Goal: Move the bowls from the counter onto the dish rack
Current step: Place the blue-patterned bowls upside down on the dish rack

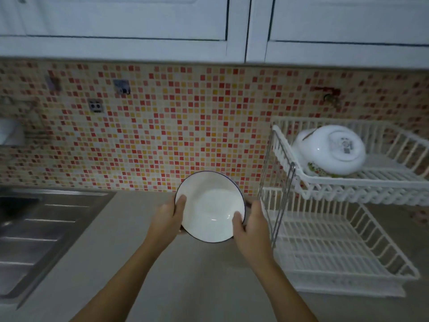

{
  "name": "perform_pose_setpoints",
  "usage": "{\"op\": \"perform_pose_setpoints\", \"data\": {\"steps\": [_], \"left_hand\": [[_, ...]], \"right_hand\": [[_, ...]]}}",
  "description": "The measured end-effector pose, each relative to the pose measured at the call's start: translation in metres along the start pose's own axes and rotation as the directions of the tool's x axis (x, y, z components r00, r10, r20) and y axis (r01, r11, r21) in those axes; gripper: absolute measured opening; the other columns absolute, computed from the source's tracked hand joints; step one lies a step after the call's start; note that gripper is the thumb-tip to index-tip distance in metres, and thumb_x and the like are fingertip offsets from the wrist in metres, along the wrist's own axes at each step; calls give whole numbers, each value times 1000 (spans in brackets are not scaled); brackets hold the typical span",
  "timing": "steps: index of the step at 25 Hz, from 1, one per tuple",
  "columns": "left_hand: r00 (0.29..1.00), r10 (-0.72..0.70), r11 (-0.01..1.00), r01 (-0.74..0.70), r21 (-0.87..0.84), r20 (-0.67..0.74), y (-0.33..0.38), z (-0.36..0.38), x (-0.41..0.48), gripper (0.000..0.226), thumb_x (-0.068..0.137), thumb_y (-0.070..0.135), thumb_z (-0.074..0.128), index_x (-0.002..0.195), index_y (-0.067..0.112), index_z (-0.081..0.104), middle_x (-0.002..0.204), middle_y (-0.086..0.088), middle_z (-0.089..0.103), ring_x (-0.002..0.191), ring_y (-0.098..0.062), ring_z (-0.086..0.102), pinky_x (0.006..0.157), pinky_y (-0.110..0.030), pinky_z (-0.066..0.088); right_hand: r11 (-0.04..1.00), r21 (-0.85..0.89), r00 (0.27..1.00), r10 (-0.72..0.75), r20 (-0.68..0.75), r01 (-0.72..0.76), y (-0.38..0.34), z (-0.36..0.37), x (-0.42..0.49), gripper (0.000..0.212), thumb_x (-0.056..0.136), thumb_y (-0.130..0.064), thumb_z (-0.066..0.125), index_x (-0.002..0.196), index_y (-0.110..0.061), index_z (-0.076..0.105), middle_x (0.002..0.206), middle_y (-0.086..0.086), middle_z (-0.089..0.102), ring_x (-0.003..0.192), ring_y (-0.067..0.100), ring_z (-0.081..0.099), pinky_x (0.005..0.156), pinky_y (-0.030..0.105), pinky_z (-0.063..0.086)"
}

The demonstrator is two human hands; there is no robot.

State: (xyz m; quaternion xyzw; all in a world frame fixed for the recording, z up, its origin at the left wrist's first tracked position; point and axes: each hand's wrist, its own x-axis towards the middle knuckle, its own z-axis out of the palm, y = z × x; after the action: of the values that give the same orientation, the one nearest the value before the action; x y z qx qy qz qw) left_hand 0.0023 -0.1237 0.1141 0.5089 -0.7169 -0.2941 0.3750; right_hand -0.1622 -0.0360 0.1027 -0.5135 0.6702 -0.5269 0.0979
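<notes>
You hold a white bowl [210, 206] with a dark rim in both hands above the grey worktop [130, 252], its open side tipped toward you. Your left hand [168, 217] grips its left edge, thumb inside the rim; your right hand [250, 225] clasps the right edge the same way (fingers of both curl behind the bowl, out of sight). Just to the right stands the white two-tier dish rack [336, 259], where upturned white bowls [332, 151] already rest on the upper tier. A steel sink [34, 231] lies at left.
</notes>
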Motion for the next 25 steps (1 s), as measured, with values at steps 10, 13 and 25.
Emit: {"op": "perform_pose_setpoints", "data": {"steps": [10, 13, 25], "left_hand": [[762, 640, 765, -644, -17, -100, 197, -20, -11, 26, 89, 50, 48, 103, 28, 52, 71, 25, 55, 68, 21, 58, 44, 1, 40], [666, 740, 672, -737, -74, 93, 237, -1, -5, 66, 75, 61, 38, 135, 33, 42, 110, 33, 54, 94, 19, 58, 67, 1, 46], [541, 636, 705, -697, -129, 550, 402, 159, 21, 68, 69, 50, 74, 125, 44, 36, 118, 17, 59, 106, -3, 60, 90, -26, 52]], "right_hand": [[916, -80, 861, -398, -317, 394, -62, -178, 52, 46, 93, -33, 35, 139, -32, 36, 85, -9, 62, 62, -5, 51, 56, 2, 39], [829, -248, 751, -560, -351, 502, -33, -246, 70, 43, 98, -35, 31, 140, -26, 35, 94, 0, 65, 71, 12, 53, 60, -5, 36], [435, -669, 573, -820, -17, 603, 86, -421, 151, 44, 100, -27, 28, 131, 3, 37, 126, 28, 56, 55, 24, 61, 60, 15, 36]]}}
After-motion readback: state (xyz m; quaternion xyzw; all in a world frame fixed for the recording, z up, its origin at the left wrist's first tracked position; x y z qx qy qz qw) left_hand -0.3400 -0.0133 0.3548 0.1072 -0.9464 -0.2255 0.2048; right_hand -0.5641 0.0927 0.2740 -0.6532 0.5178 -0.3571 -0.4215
